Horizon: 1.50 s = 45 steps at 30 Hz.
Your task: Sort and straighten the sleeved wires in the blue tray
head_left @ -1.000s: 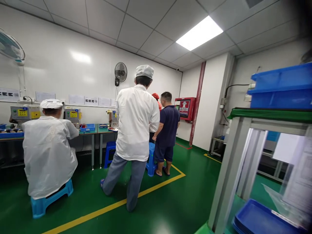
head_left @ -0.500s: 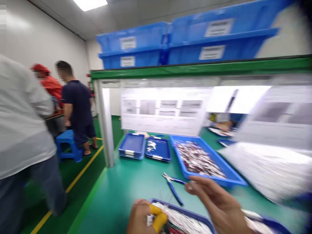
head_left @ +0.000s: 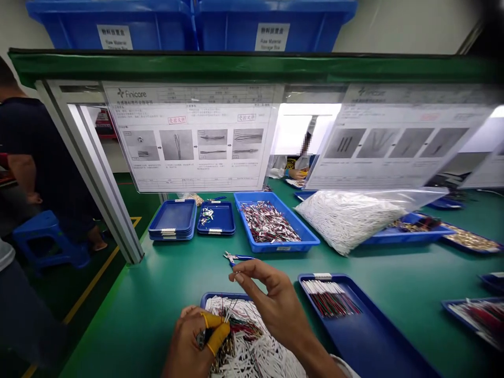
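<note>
My left hand point(head_left: 191, 341), with yellow finger cots point(head_left: 216, 338) on thumb and forefinger, pinches a thin wire piece with a white sleeve point(head_left: 227, 314). It is over a blue tray point(head_left: 208, 298) heaped with white tubes point(head_left: 271, 352) and red, green and black wires point(head_left: 244, 328). My right hand point(head_left: 277, 304) is raised above the tray's far side, thumb and forefinger pressed together; anything between them is too small to make out. Behind its fingertips lie blue-handled cutting pliers point(head_left: 246, 257), partly covered by the hand.
On the right, a blue tray point(head_left: 378, 336) holds a row of white-tipped wires point(head_left: 334, 302). Farther back stand stacked trays point(head_left: 173, 218), a small tray point(head_left: 222, 223), a bin point(head_left: 283, 245) of wire pieces and a bag of white tubes point(head_left: 346, 218). A metal post point(head_left: 106, 184) rises at left.
The view has swung right and down, bringing more of the right-hand trays into sight. Both hands remain pinched near the front tray. The pliers lie on the table in both frames.
</note>
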Tool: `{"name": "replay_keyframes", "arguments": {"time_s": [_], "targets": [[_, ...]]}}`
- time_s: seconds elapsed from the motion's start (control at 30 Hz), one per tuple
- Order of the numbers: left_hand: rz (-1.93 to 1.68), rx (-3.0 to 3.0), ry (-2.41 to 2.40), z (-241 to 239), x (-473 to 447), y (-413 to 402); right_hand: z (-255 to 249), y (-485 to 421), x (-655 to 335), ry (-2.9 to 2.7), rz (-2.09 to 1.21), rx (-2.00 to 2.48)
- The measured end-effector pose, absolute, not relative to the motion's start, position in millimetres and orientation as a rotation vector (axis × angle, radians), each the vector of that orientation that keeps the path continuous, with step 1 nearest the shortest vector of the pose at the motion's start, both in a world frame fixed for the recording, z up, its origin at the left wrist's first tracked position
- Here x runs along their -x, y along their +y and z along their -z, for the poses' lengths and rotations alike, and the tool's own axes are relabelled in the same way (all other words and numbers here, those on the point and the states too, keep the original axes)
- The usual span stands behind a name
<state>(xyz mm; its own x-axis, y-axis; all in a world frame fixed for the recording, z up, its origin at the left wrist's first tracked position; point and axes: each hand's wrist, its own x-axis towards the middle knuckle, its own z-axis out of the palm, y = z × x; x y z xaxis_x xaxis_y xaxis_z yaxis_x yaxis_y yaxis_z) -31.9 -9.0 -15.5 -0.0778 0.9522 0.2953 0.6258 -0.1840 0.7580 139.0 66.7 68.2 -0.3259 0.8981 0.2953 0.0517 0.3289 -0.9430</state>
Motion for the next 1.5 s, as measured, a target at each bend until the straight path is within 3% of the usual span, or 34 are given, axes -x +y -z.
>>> {"name": "replay_keyframes", "arguments": {"time_s": [0.3,1.0,1.5], "targets": [[-1.105,-1.827,1.667,9.2,28.5,-9.7,-59.6,64.9,-133.1,-1.66,-1.332,0.801],[-1.14,-1.822,1.682,3.7,26.4,-9.7,-64.2,69.2,-138.8,-1.761,-1.396,0.78],[-1.272,-1.681,1.722,10.6,35.0,-9.2,-80.4,71.2,-177.5,-1.915,-1.142,1.002]]}}
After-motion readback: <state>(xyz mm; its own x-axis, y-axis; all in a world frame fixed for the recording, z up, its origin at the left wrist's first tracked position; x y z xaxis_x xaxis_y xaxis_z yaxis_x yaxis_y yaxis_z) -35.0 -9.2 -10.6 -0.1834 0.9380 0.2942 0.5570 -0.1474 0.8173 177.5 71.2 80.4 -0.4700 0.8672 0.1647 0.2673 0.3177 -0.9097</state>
